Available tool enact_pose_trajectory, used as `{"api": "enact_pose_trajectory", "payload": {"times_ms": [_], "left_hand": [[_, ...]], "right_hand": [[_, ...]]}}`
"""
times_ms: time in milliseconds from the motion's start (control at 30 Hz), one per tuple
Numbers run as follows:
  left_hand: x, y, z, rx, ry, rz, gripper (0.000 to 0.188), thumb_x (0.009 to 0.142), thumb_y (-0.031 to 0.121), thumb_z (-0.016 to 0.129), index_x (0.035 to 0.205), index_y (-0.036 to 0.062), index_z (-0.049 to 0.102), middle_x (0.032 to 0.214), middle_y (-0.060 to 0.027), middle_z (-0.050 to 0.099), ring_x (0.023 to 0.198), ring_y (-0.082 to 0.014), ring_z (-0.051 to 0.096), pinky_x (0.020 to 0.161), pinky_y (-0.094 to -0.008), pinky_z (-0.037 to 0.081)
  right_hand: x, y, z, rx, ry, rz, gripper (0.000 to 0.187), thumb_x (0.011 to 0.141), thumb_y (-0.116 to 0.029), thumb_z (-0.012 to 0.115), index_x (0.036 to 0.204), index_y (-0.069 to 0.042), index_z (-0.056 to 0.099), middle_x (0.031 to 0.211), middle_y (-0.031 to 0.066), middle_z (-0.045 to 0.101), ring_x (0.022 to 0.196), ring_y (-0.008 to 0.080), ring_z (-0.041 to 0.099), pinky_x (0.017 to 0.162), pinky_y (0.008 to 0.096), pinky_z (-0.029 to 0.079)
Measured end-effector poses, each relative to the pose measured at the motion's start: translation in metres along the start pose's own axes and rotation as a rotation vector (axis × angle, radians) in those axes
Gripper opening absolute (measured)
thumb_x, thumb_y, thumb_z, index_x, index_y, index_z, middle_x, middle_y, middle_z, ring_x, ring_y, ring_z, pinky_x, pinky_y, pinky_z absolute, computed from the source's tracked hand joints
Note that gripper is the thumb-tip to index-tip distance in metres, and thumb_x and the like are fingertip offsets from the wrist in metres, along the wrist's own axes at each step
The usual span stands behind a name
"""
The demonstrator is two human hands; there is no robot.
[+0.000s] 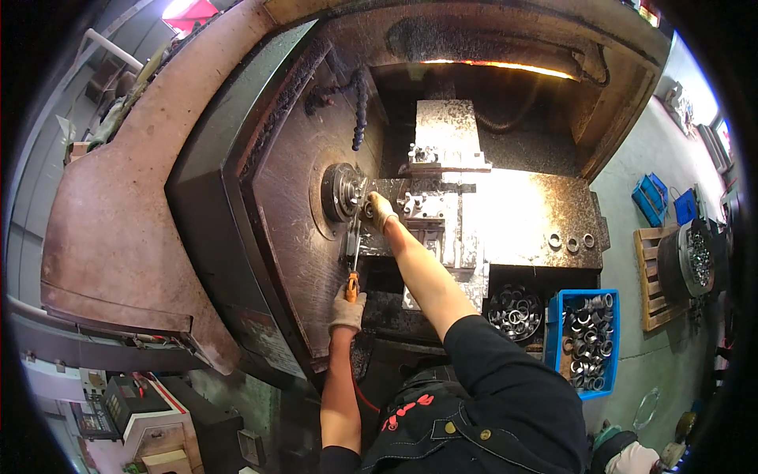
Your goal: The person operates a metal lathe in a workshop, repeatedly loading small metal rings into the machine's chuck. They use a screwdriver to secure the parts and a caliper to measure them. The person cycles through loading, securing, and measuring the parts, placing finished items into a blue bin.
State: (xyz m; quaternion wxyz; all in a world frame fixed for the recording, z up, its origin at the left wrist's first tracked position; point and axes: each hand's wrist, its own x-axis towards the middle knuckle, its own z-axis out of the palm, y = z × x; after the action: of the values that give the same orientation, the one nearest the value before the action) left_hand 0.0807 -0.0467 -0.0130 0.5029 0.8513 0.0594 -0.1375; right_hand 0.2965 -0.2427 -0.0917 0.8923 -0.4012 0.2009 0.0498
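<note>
My left hand (347, 312), in a pale work glove, is closed around an orange air blow gun (352, 286). Its long thin nozzle points up toward the lathe chuck (342, 192). Just right of the chuck, my right hand (382, 212), also gloved, has its fingers closed on a small metal ring (368, 210); the glove partly hides it. The tool holder block (426, 206) stands close to the right of that hand. A red hose runs down beside my left forearm.
Three metal rings (572, 244) lie on the flat machine cover to the right. A blue crate (613, 347) full of rings stands below it, beside a round container of rings (515, 313). A segmented coolant hose (359, 110) hangs above the chuck. A wooden pallet (651, 276) is farther right.
</note>
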Motion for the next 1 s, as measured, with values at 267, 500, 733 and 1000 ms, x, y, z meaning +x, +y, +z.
{"api": "enact_pose_trajectory", "payload": {"times_ms": [267,500,733,1000], "left_hand": [[-0.006,0.049,-0.017,-0.173,-0.137,-0.227,0.023,0.080,0.009,0.068,0.101,0.0112,0.059,0.064,0.0026,0.053,0.042,-0.0081,0.045,0.037,-0.0249,0.037],[0.037,0.011,0.001,0.314,0.034,0.313,0.036,0.074,0.018,0.072,0.107,0.0070,0.060,0.084,-0.0059,0.062,0.071,-0.0168,0.060,0.067,-0.0309,0.049],[0.044,0.070,0.028,0.426,-0.072,0.221,0.041,0.075,0.026,0.064,0.111,0.0091,0.057,0.100,-0.0204,0.063,0.096,-0.0369,0.060,0.082,-0.0427,0.047],[0.028,0.080,0.018,0.523,0.123,0.066,0.036,0.077,0.025,0.061,0.109,0.0089,0.058,0.098,-0.0222,0.062,0.095,-0.0390,0.060,0.081,-0.0447,0.047]], "right_hand": [[-0.044,0.014,0.012,0.108,-0.057,0.072,0.023,0.090,-0.033,0.052,0.086,-0.012,0.061,0.074,0.0025,0.061,0.061,0.0155,0.055,0.055,0.0305,0.044],[-0.076,0.048,0.026,0.170,-0.107,0.008,0.024,0.081,-0.028,0.057,0.086,-0.006,0.066,0.074,0.0041,0.061,0.062,0.0169,0.057,0.056,0.0289,0.045],[-0.082,0.056,-0.006,0.032,-0.091,-0.062,0.022,0.084,-0.026,0.062,0.095,-0.007,0.063,0.081,0.0046,0.061,0.066,0.0158,0.058,0.059,0.0284,0.048],[-0.095,0.026,-0.001,0.130,0.044,-0.204,0.018,0.085,-0.023,0.059,0.097,-0.009,0.062,0.083,0.0029,0.062,0.076,0.0154,0.059,0.064,0.0304,0.048]]}}
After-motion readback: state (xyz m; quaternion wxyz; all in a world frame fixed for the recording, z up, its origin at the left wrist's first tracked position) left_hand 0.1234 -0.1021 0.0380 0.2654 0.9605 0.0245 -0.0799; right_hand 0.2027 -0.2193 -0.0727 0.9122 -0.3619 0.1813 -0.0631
